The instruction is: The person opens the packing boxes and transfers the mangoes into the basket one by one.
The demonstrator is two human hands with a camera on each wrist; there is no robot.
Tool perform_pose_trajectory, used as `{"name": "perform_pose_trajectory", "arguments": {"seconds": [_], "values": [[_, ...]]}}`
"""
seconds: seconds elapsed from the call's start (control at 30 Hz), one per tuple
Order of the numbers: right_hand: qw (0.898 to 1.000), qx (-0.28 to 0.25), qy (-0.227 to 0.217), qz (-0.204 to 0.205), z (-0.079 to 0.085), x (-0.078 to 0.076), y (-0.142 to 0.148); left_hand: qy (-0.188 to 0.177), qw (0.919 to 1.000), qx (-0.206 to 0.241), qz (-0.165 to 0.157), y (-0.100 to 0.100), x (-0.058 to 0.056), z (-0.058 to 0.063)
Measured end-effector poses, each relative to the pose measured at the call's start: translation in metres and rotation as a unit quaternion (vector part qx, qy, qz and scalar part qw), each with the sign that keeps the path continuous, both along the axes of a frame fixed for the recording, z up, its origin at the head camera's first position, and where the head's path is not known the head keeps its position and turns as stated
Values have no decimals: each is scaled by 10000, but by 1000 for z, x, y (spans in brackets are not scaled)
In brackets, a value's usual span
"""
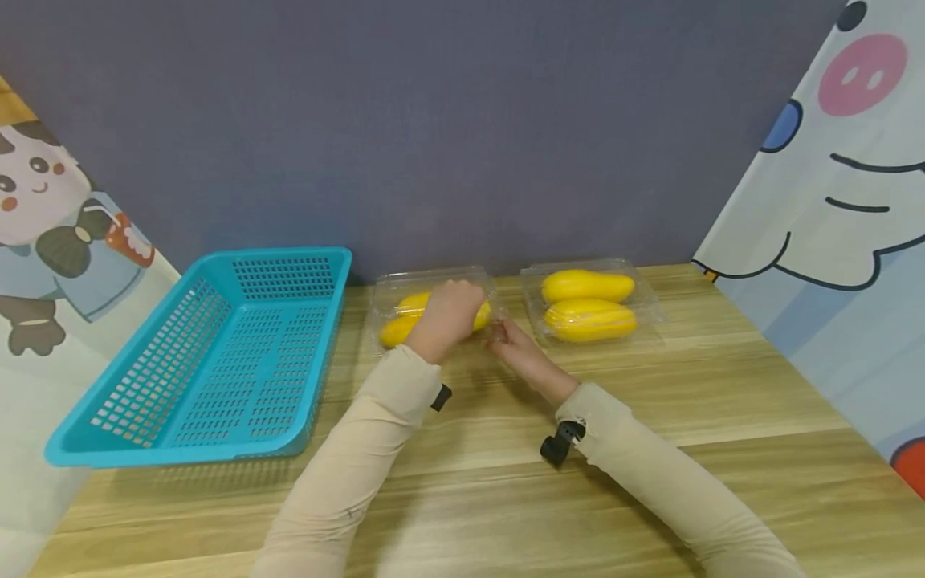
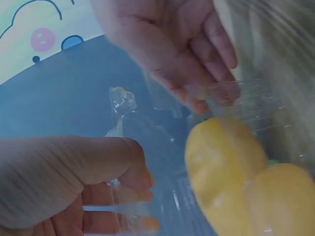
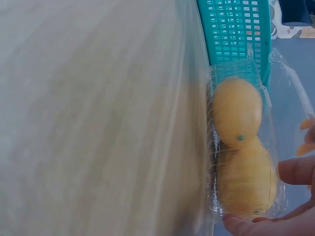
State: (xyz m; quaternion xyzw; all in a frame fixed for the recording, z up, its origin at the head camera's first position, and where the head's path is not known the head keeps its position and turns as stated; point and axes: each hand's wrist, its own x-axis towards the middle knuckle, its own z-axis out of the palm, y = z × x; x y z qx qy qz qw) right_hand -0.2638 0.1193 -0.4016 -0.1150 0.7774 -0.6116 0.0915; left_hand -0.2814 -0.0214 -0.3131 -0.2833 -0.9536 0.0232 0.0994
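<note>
Two yellow oblong fruits lie side by side in a clear plastic clamshell box, whose lid stands raised. My left hand reaches over this box and pinches the lid between thumb and fingers, seen best in the left wrist view. At the box's right end, my right hand grips the corner, with the thumb near the rim and a finger lower on the wall. In the head view, the left hand covers part of the fruits.
A second clear box with two yellow fruits stands to the right. On the left is a blue-green plastic basket. The wooden table meets a grey-blue panel at the back; cartoon-printed sheets flank both sides.
</note>
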Motion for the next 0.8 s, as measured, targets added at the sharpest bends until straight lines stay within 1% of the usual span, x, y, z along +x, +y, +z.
{"name": "perform_pose_trajectory", "arguments": {"seconds": [0.1, 0.17, 0.37, 0.5, 0.6, 0.73, 0.8], "values": [[10000, -27, -20, 67, 1, 0, 0, -185, 9996, -14, 220, 1, -3, 6], [9999, 30, -23, 103, 2, 0, 0, -333, 9990, -33, 295, 2, -5, 11], [9993, 330, -197, 20, 4, 0, 1, -774, 9961, -123, 403, 3, -11, 24], [9987, 406, -287, -65, 6, 1, 0, -1058, 9933, -110, 442, 3, -13, 34], [9989, 413, -202, -106, 7, 1, 0, -1238, 9914, -63, 430, 2, -16, 41], [9988, 450, -150, -154, 6, -1, -1, -1403, 9895, -24, 333, -2, -24, 48], [9987, 449, -190, -166, 6, -1, -2, -1599, 9867, 24, 300, -5, -28, 51]]}}
